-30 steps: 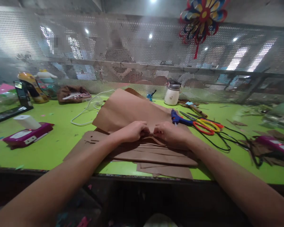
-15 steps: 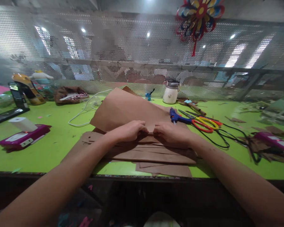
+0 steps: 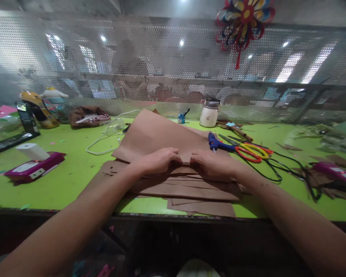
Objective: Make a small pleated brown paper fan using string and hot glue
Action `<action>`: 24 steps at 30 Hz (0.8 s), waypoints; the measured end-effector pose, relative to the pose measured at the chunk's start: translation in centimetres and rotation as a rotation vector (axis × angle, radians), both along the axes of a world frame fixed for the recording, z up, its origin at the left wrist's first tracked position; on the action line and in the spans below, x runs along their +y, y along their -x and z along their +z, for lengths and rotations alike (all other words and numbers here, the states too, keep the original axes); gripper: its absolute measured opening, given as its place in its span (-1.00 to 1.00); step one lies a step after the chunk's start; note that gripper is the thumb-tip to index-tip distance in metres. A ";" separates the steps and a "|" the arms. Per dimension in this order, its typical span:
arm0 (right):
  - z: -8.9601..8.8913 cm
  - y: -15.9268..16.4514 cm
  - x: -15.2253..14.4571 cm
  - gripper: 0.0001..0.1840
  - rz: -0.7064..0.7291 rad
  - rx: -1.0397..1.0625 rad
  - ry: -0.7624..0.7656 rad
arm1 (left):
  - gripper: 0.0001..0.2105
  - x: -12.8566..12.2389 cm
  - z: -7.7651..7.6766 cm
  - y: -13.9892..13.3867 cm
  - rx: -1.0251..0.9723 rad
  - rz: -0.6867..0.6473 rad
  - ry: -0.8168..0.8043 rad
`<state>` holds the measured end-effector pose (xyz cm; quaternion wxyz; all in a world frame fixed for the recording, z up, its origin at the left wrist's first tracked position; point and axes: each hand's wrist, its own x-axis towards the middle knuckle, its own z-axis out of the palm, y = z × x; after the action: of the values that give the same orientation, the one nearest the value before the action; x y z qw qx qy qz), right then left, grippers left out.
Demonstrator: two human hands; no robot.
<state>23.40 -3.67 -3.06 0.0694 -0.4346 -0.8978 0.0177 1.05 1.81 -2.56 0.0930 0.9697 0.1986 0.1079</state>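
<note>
A large sheet of brown paper [image 3: 158, 132] lies over a stack of brown paper strips [image 3: 184, 194] at the table's front. My left hand [image 3: 163, 159] pinches the sheet's near edge, fingers curled under and partly hidden. Close by on its right, my right hand [image 3: 210, 163] grips the same edge with bent fingers. Between the two hands, a narrow fold runs along the paper. The sheet's left side rises off the stack. A blue glue gun [image 3: 219, 143] rests by the sheet's right side, beyond my right hand.
Scissors with red and yellow handles [image 3: 252, 152] lie right of the glue gun, among black cords. Purple power strips [image 3: 36, 169] sit at both sides. Farther back stand a white jar [image 3: 209, 113] and a small blue bottle [image 3: 181, 118]. A white cable [image 3: 96, 152] loops at left.
Both hands stay on the paper's edge and have moved slightly apart along it. The whole view has shifted a little.
</note>
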 end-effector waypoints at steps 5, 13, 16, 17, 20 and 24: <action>0.0 0.2 -0.3 -0.84 -0.002 -0.025 0.012 | -0.73 0.0 0.0 0.0 0.028 0.002 -0.061; -0.2 0.9 -0.1 -0.87 -0.009 -0.143 -0.081 | -0.79 -0.1 0.3 -0.1 0.019 0.049 0.044; 0.1 1.2 -0.4 -0.91 -0.009 -0.135 -0.092 | -0.76 0.2 0.5 0.0 -0.038 0.096 0.189; 0.3 1.3 -0.5 -0.92 -0.014 -0.136 -0.121 | -0.73 0.3 0.6 0.0 -0.049 0.112 0.242; 0.9 1.8 -1.1 -0.87 -0.014 -0.139 -0.245 | -0.62 0.5 1.3 0.2 -0.046 0.156 0.371; 1.6 2.6 -1.8 -0.85 0.027 -0.121 -0.354 | -0.58 0.5 2.2 0.7 -0.056 0.187 0.478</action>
<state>20.84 -5.50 -1.45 0.0904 -0.4037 -0.8952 -0.1658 0.36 2.33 -0.39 0.3144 0.8943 0.3046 0.0928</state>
